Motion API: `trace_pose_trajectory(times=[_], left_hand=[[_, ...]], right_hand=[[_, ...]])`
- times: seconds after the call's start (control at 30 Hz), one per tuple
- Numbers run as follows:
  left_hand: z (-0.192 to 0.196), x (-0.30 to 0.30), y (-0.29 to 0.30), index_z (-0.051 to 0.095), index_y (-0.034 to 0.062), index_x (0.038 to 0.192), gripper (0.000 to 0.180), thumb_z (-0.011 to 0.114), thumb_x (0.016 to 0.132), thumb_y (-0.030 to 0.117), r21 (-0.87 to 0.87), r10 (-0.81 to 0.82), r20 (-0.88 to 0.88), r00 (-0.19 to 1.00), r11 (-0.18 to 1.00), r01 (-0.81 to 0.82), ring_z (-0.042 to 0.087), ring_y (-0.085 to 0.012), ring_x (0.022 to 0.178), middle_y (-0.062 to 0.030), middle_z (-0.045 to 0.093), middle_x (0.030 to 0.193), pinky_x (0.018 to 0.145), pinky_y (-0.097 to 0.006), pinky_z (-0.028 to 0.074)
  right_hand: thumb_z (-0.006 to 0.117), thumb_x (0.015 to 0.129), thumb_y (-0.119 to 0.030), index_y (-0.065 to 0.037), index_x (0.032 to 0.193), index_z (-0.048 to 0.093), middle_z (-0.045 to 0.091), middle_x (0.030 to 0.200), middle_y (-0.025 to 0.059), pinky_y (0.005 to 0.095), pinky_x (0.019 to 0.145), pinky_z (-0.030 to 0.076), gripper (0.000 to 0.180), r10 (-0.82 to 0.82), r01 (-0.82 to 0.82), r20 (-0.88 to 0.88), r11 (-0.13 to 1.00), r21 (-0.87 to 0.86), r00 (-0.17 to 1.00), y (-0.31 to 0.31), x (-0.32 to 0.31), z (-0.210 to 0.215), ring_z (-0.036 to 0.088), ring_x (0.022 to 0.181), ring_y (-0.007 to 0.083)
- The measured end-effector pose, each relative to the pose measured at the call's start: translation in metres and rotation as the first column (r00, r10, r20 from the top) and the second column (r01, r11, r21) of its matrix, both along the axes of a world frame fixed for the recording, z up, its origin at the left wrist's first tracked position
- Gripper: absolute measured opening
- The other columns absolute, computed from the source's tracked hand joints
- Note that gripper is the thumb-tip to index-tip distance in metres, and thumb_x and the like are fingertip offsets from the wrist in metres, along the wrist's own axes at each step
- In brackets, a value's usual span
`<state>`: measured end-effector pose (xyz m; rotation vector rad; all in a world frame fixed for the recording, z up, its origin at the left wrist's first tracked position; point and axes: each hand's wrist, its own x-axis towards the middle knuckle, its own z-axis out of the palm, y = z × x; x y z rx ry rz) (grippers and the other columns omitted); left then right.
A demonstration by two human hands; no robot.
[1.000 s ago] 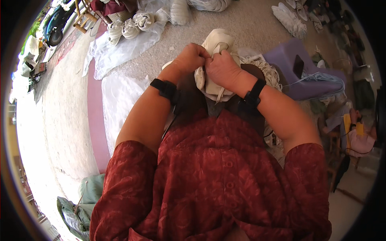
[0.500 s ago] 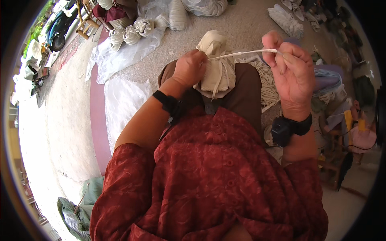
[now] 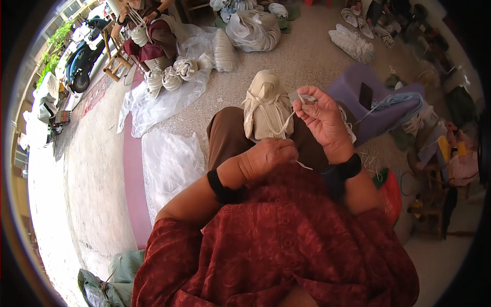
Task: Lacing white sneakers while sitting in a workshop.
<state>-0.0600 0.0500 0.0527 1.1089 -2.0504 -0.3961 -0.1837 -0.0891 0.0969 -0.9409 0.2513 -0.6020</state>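
Speckled floor, plastic sheets at left, purple stool at right: a cream bundle gets tied on the lap.

From left to right: the left hand (image 3: 268, 159) is closed on the white cord (image 3: 285, 124) near the body; the cream bundle (image 3: 267, 106) sits on the knees (image 3: 225, 134); the right hand (image 3: 323, 122) pinches the cord's end. Keeping the cord taut against the bundle would help the wrap stay snug. Half a second ago the right hand was pulling the cord out wide to the right; now it has come in close beside the bundle.

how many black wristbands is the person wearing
2: one black wristband on the left wrist behind the left hand, another black wristband on the right wrist below the right hand.
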Motion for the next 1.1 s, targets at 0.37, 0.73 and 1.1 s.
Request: trace_pose_trajectory(times=[0.37,0.73,1.1], left_hand=[[0.081,-0.001,0.008,0.061,0.0024,0.090,0.013,0.062,0.078,-0.003,-0.172,0.503,-0.411,0.761,0.777,-0.606,0.062,-0.0217,0.068,-0.0111,0.063,0.077,0.062,-0.029,0.049],[0.078,0.012,0.006,0.065,-0.0014,0.082,0.003,0.063,0.080,0.000,0.226,0.449,-0.801,0.395,0.839,-0.496,0.056,-0.0085,0.069,-0.0046,0.061,0.076,0.061,-0.022,0.044],[0.077,0.021,0.016,0.067,-0.0011,0.088,0.008,0.063,0.081,0.002,0.147,0.329,-0.748,0.577,0.929,-0.339,0.057,-0.0099,0.072,-0.0056,0.062,0.080,0.065,-0.023,0.045]], right_hand=[[0.060,0.081,0.000,0.003,0.089,0.063,0.064,0.079,0.0086,0.0216,0.054,0.048,0.009,0.049,-0.044,0.056,0.995,-0.086,0.997,0.029,0.029,0.016,0.060,0.066,0.0128],[0.060,0.082,-0.003,0.006,0.089,0.064,0.065,0.078,0.0111,0.0221,0.053,0.047,0.012,0.113,-0.113,-0.015,0.970,-0.213,0.994,0.040,0.035,0.037,0.061,0.062,0.0146],[0.063,0.081,-0.008,0.006,0.082,0.064,0.064,0.069,0.0140,0.0202,0.047,0.044,0.014,0.289,-0.318,-0.175,0.932,-0.173,0.941,0.033,0.026,0.042,0.059,0.054,0.0140]])
